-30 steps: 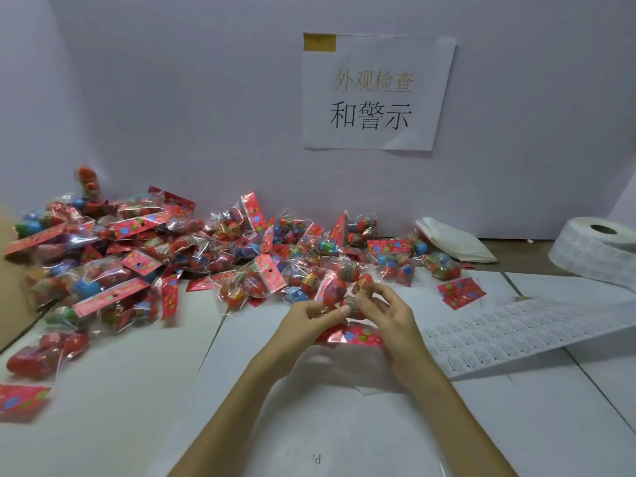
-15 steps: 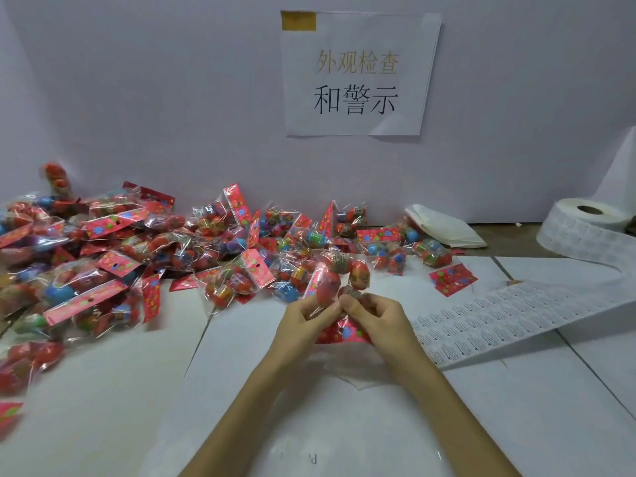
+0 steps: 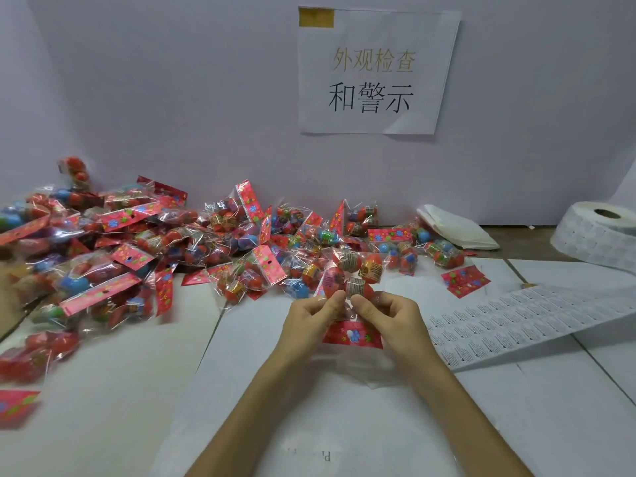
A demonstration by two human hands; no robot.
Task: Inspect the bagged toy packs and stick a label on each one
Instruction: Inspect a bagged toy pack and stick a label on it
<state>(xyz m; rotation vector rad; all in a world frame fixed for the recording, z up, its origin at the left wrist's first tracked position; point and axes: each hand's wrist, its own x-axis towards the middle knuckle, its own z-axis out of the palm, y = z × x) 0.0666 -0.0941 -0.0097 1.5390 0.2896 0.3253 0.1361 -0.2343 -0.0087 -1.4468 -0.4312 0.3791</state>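
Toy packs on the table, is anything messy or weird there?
Mostly a jumble: the toy packs lie heaped every which way against the wall. One red header card lies alone beside the label strip, with no toys showing. The paper sign has a lower corner curling up. Nothing odd shows on the held pack.

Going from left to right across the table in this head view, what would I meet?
Heap of toy packs → left hand → held pack → right hand → label strip → label roll.
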